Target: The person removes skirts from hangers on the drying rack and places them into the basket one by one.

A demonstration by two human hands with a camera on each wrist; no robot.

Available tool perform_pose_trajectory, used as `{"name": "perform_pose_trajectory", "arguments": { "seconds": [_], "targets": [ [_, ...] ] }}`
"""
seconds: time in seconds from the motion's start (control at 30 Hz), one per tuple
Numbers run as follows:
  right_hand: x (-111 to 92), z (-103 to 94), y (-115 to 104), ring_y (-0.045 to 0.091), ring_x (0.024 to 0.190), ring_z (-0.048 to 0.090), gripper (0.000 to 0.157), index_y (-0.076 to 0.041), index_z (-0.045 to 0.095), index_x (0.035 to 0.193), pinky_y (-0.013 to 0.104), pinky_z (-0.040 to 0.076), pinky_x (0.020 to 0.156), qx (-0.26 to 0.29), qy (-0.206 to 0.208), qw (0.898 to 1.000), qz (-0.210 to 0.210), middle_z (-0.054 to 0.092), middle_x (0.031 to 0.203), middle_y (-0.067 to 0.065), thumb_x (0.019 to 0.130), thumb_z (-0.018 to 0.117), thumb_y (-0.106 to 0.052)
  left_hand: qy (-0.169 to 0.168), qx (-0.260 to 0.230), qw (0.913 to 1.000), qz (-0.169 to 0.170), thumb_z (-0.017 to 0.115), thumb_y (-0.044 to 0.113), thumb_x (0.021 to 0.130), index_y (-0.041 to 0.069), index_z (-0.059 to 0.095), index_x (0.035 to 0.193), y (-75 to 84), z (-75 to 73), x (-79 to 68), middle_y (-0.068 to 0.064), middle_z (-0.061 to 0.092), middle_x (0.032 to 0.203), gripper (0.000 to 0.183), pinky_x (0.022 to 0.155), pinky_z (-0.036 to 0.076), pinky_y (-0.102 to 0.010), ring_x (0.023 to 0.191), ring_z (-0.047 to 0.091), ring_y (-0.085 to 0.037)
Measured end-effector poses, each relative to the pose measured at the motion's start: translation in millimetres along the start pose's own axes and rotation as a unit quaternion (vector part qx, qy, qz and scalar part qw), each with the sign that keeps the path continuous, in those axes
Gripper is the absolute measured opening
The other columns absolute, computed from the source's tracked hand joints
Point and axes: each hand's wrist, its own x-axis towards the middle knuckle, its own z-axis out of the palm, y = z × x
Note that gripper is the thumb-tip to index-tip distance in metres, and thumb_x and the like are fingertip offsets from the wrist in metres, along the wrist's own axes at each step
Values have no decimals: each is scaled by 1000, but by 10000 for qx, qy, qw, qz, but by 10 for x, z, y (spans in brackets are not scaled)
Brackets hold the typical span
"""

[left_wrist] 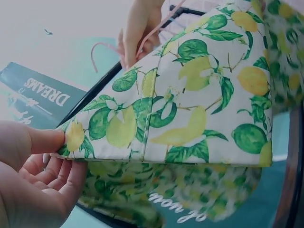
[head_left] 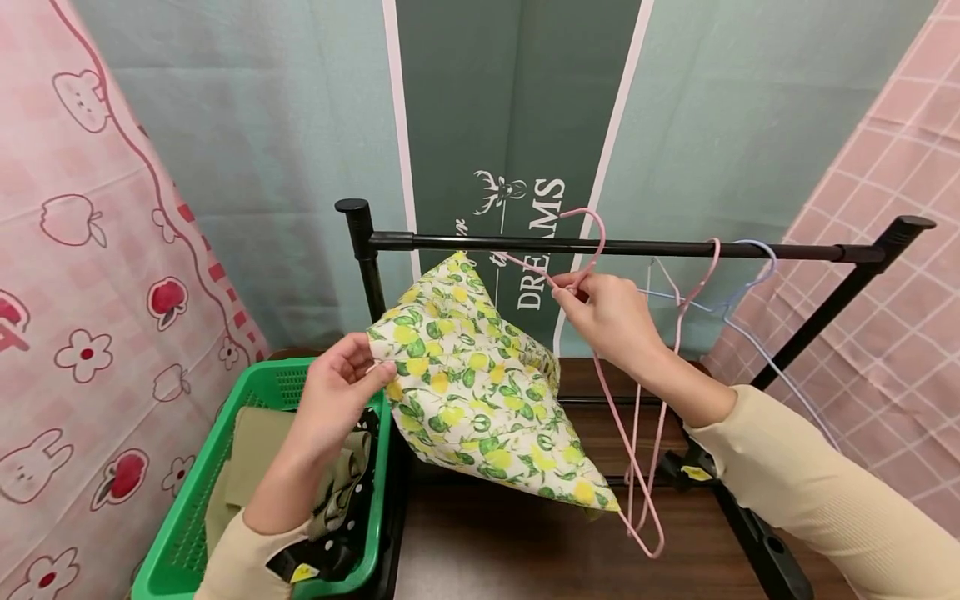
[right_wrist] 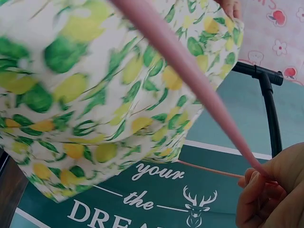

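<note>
A white cloth item with a lemon-and-leaf print (head_left: 480, 392) hangs in front of the rack, with one corner pointing up and another down to the right. At its left edge, my left hand (head_left: 337, 396) pinches the fabric between thumb and fingers; the left wrist view shows this folded corner and a stitched seam (left_wrist: 151, 104) close up. My right hand (head_left: 611, 321) pinches a pink hanger (head_left: 602, 233) just below its hook, which overlaps the black bar (head_left: 480, 242). One arm of that hanger reaches behind the cloth's top; the right wrist view shows another length of it (right_wrist: 190, 80) crossing before the fabric.
Right along the bar hang another pink hanger (head_left: 716, 250) and a blue hanger (head_left: 772, 262). At lower left stands a green basket (head_left: 191, 475) holding olive fabric (head_left: 258, 437) and black polka-dot fabric (head_left: 360, 525). Printed curtains surround the rack; its black foot (head_left: 772, 550) extends forward at right.
</note>
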Motion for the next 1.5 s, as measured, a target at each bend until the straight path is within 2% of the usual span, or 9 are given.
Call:
{"name": "perform_pose_trajectory", "arguments": {
  "seconds": [0.17,0.3,0.43,0.57,0.73,0.97,1.33,1.4,1.5],
  "targets": [
    [-8,20,7,9,32,21,37,-11,63,63,24,19,36,2,-65,10000,12,70,100,6,95,50,-23,219,740,9957,504,65,11,86,3,59,100,52,-147,3,2,66,85,18,62,52,-27,71,61,-14],
    [3,19,13,9,32,22,39,-12,60,58,24,20,35,-48,21,10000,42,70,100,6,94,50,-21,503,1463,9851,747,67,12,84,6,63,96,72,-239,10,-2,67,84,14,60,52,-24,67,62,-12],
    [-3,13,17,9,32,23,42,-12,57,55,24,20,35,-45,39,9999,91,70,99,7,94,50,-23,762,1933,9744,858,68,12,83,6,65,93,76,-306,0,-7,66,83,12,59,51,-20,66,61,-9],
    [-21,12,32,8,33,23,44,-11,54,54,24,20,35,-48,-31,9999,156,70,95,9,95,48,-25,865,2085,9710,792,69,14,83,7,66,92,70,-363,-20,-3,65,80,12,56,50,-20,63,60,-8],
    [-31,21,66,9,34,26,40,-10,58,58,24,21,35,-74,-19,9997,221,69,87,9,95,48,-23,1084,2039,9708,649,70,13,82,6,66,93,69,-439,-44,7,65,77,14,57,50,-18,64,61,-5],
    [-30,40,105,11,35,29,40,-7,57,57,24,23,36,-185,28,9995,242,66,73,12,94,49,-18,1479,1849,9696,620,68,9,83,2,64,94,119,-562,-50,6,65,77,14,59,51,-16,65,61,-4],
    [-35,30,127,12,34,28,37,-4,61,60,24,21,36,-156,117,9997,151,69,81,14,93,51,-16,1480,1771,9708,651,68,11,83,5,64,94,255,-692,47,15,65,77,14,60,51,-14,66,62,-1],
    [-37,33,126,12,34,28,37,-4,61,61,24,22,35,-134,101,9997,162,69,82,14,94,50,-17,1488,1555,9747,608,68,9,83,7,64,93,275,-715,55,16,65,77,12,60,51,-14,67,63,-1],
    [-38,37,123,11,33,28,37,-5,62,61,24,22,35,-138,89,9997,172,67,76,11,94,50,-18,1552,700,9839,536,68,3,81,8,64,90,301,-755,55,13,66,77,11,60,50,-13,68,63,-1]
  ]
}}
